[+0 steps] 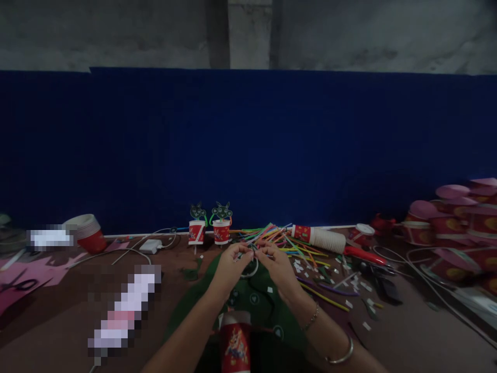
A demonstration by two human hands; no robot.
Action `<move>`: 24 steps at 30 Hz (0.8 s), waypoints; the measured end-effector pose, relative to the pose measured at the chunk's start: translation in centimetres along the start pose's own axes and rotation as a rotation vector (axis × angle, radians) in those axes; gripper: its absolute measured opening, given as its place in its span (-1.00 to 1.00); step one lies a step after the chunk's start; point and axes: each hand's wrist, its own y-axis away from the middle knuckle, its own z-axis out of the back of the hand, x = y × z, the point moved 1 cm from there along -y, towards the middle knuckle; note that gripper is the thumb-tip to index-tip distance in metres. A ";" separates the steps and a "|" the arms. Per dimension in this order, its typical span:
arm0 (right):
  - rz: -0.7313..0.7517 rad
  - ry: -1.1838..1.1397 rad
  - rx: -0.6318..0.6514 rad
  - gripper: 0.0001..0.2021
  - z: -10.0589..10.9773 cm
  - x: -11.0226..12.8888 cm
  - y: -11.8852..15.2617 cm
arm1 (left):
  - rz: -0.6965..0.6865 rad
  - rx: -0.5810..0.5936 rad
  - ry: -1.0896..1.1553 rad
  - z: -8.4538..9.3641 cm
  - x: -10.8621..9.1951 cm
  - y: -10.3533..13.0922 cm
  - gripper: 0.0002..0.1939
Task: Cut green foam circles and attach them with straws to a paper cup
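My left hand [234, 263] and my right hand [273, 260] meet over the middle of the table, fingertips pinched close together. What they pinch is too small and dark to make out. A whitish ring-like edge [254, 269] shows just under the fingers. Below the hands, a red paper cup [235, 344] with a printed figure stands near the front edge, with thin arms and a heart-marked disc [278, 333] at its side. Dark green sheet material [194, 316] lies beneath. Beyond the hands stand two red cups [196, 233] with cat-like heads and bent coloured arms.
Coloured sticks [272, 235], white scraps [306, 269] and a stack of cups [326, 240] lie behind and right. A red-handled tool [365, 255] is further right, near piled pink-topped cups [454, 223]. Scissors [23, 284], pink paper [42, 274] and nested cups [91, 233] are at left.
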 end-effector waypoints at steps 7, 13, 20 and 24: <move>0.012 0.059 0.012 -0.80 0.0 0.4 -0.2 | -0.256 -0.078 -0.243 0.3 -0.6 0.2 -0.95; 0.102 0.169 0.020 -0.87 1.9 0.4 -1.7 | -0.224 -0.093 -0.217 0.5 0.0 -0.1 -0.96; -0.073 0.125 0.170 -0.82 1.8 -0.4 -1.8 | 0.069 0.022 -0.003 -0.2 0.9 -0.2 -0.80; -0.083 0.084 0.185 -0.82 1.2 -0.3 -1.3 | 0.179 0.074 0.126 -0.8 0.8 0.1 -0.75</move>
